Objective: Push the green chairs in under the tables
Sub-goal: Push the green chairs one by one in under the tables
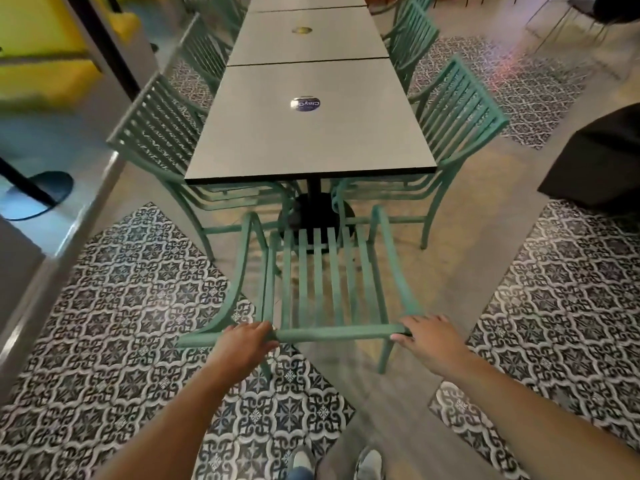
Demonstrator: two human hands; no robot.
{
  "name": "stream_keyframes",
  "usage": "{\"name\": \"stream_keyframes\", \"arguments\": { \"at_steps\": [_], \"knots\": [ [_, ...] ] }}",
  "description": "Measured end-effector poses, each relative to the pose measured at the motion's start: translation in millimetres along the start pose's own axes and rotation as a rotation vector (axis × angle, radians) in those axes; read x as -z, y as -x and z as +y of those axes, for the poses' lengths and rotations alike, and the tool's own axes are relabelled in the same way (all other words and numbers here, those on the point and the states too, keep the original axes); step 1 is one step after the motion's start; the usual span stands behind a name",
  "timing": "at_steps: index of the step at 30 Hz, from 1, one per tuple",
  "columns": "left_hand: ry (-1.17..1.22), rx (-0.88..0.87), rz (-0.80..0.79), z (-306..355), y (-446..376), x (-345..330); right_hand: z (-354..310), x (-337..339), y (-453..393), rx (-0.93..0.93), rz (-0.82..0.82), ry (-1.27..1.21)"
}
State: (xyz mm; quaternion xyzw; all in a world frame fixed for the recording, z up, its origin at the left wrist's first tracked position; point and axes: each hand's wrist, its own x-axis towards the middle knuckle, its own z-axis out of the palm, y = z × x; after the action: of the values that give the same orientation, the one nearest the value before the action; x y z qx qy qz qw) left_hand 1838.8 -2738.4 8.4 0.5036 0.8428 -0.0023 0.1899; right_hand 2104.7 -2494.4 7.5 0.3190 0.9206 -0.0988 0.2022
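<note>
A green slatted metal chair stands at the near end of a row of grey tables, its seat pointing toward the black table base. My left hand grips the left part of the chair's top rail. My right hand rests over the rail's right end, fingers curled on it. Along the left side another green chair is tucked against the table, and one more green chair sits on the right side. Further chairs line both sides farther back.
The black pedestal base stands just ahead of the chair's front legs. A grey raised ledge runs along the left. A dark block sits at the right. Patterned floor tiles surround me, and my shoes show below.
</note>
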Motion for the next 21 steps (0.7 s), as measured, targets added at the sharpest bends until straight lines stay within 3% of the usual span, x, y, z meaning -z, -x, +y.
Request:
{"name": "stream_keyframes", "arguments": {
  "at_steps": [7, 21],
  "knots": [
    [0.042, -0.012, 0.003, -7, -1, -3, -4, -4, -2, -0.031, -0.016, 0.01],
    [0.044, -0.062, 0.055, -21, -7, -13, -9, -10, 2, -0.042, 0.126, -0.049]
  ]
}}
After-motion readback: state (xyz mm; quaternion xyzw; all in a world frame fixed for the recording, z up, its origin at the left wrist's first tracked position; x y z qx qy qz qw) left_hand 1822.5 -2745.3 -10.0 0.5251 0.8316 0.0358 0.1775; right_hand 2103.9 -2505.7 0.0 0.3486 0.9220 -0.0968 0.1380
